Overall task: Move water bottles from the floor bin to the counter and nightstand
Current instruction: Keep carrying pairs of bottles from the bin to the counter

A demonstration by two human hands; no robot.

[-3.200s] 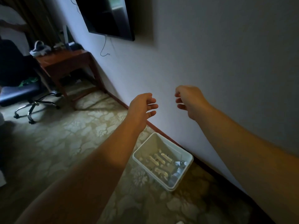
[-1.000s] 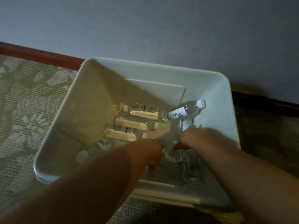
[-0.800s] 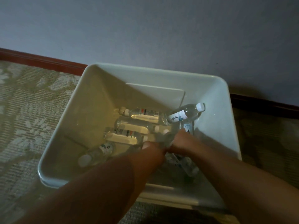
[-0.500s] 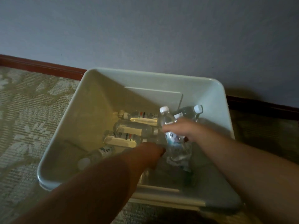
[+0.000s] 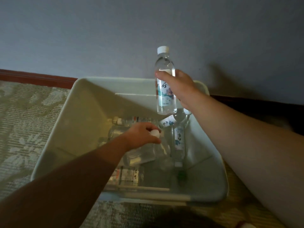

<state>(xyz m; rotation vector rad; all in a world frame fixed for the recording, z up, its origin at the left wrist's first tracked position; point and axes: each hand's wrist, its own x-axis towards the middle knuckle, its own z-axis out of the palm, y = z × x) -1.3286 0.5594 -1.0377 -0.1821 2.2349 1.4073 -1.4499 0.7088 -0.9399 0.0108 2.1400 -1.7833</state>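
Note:
A white plastic bin (image 5: pixel 65 122) stands on the carpet against the wall, with several clear water bottles lying inside. My right hand (image 5: pixel 179 87) grips one white-capped water bottle (image 5: pixel 164 66) upright, lifted above the bin's far rim. My left hand (image 5: pixel 141 135) is down inside the bin, fingers curled round the neck of a second bottle (image 5: pixel 155 133) just below its white cap. Another labelled bottle (image 5: pixel 178 142) lies to the right of that hand. More bottles (image 5: pixel 130 174) lie near the front wall, partly hidden by my left arm.
A grey wall with a dark red baseboard (image 5: pixel 36 76) runs directly behind the bin. Patterned carpet (image 5: pixel 21 129) spreads to the left and front. A dark shadowed area (image 5: pixel 263 109) lies right of the bin.
My right hand has lifted its bottle from inside the bin to above the rim. My left hand has closed on a second bottle's neck near the bin's middle.

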